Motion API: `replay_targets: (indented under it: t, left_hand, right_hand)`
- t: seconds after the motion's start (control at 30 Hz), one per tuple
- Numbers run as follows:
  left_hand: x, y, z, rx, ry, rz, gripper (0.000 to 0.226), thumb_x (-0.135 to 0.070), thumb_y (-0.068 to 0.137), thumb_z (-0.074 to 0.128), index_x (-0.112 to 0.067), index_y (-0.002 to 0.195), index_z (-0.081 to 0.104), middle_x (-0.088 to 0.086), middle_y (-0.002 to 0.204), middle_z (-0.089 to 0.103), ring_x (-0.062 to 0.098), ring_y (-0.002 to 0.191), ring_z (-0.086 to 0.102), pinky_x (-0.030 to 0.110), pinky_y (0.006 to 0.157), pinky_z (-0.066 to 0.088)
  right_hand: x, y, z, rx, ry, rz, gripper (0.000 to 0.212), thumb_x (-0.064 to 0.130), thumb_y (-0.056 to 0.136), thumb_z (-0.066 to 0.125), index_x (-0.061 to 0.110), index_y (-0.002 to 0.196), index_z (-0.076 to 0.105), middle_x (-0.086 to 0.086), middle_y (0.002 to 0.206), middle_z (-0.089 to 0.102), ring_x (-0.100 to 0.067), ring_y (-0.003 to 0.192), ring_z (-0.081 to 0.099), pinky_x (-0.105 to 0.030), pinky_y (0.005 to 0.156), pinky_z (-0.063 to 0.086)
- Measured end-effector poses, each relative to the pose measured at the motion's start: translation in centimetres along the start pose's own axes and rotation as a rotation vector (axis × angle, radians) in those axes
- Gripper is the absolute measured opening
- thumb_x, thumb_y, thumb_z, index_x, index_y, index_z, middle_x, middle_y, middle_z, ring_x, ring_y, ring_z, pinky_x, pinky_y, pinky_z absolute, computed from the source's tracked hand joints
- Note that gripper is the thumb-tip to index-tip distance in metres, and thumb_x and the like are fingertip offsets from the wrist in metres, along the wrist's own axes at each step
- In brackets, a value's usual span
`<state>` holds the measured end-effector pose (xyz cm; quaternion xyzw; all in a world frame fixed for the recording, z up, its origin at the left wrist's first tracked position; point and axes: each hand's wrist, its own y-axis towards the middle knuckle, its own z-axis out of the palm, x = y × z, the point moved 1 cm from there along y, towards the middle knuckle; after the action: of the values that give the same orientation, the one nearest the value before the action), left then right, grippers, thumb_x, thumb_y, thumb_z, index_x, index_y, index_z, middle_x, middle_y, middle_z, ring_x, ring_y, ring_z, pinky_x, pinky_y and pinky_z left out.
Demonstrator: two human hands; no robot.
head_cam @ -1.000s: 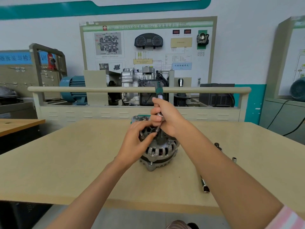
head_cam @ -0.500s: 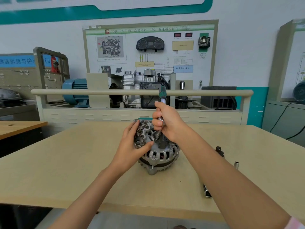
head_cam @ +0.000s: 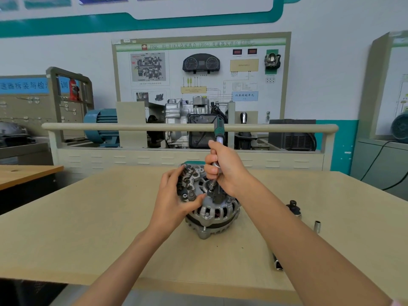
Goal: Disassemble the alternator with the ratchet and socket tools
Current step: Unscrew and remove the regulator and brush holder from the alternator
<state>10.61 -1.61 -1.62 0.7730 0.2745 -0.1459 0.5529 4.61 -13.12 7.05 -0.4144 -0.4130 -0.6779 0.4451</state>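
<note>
— Grey cast metal, ribbed and slotted: is that the alternator?

— Yes, in the head view it sits on the table, near the middle, with its rear end facing up.

— What has hold of it?

— The left hand cups its left side, fingers curled over the dark rectifier part on top, thumb pressed against the housing just below.

— And the other hand?

— The right hand is closed in a fist around the shaft of the ratchet, which stands nearly upright. The green handle sticks out above the fist; below it the socket meets the top of the alternator, close to the centre.

— Anything lying beside that grip?

— To the right of the right forearm, on the table, lie a black piece and a small loose socket, well apart from the alternator. Nearer the table's front edge, partly hidden under the forearm, lies a slim tool; I cannot tell what kind.
</note>
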Motion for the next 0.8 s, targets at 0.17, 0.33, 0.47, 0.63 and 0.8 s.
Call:
replay_targets:
  t: [0.17,0.33,0.47,0.63,0.8]
  left_hand:
    - [0.1,0.9,0.2,0.039,0.043,-0.001,0.075,-0.029,0.069,0.08,-0.014,0.133,0.044,0.001,0.123,0.043,0.013,0.118,0.038,0.014,0.098,0.027]
    - [-0.3,0.6,0.9,0.066,-0.006,-0.018,0.075,-0.031,0.077,0.073,-0.015,0.139,0.033,-0.003,0.123,0.033,0.01,0.12,0.027,0.019,0.099,0.02]
    - [0.0,0.4,0.5,0.184,-0.071,-0.061,0.083,-0.033,0.081,0.068,-0.021,0.146,0.017,-0.005,0.135,0.025,0.008,0.13,0.019,0.022,0.107,0.018]
    - [0.2,0.6,-0.7,0.365,-0.104,-0.129,0.092,-0.041,0.082,0.064,-0.027,0.148,0.001,-0.011,0.151,0.009,0.0,0.136,0.008,0.025,0.111,0.012]
    - [0.6,1.4,-2.3,0.533,-0.118,-0.185,0.1,-0.038,0.077,0.068,-0.029,0.149,0.0,-0.016,0.154,0.003,-0.004,0.137,0.007,0.016,0.109,0.011]
  right_hand:
    - [0.0,-0.1,0.0,-0.002,0.011,-0.002,0.03,0.022,0.099,0.041,0.019,0.07,0.033,0.01,0.037,0.035,-0.006,0.026,0.028,-0.015,0.033,0.02]
    - [0.1,-0.2,-0.3,-0.022,0.023,-0.016,0.03,0.021,0.099,0.041,0.019,0.07,0.033,0.01,0.037,0.035,-0.006,0.027,0.028,-0.015,0.033,0.019]
    - [0.0,-0.3,-0.3,-0.033,0.006,-0.036,0.032,0.021,0.099,0.04,0.019,0.068,0.032,0.01,0.036,0.034,-0.006,0.027,0.028,-0.015,0.033,0.02]
    - [-0.1,-0.3,-0.1,-0.026,-0.011,-0.039,0.031,0.021,0.099,0.04,0.02,0.069,0.032,0.011,0.036,0.035,-0.007,0.026,0.028,-0.015,0.034,0.019]
    - [-0.2,-0.3,0.2,-0.017,-0.025,-0.04,0.031,0.022,0.099,0.04,0.02,0.069,0.03,0.011,0.036,0.035,-0.007,0.026,0.028,-0.014,0.034,0.02]
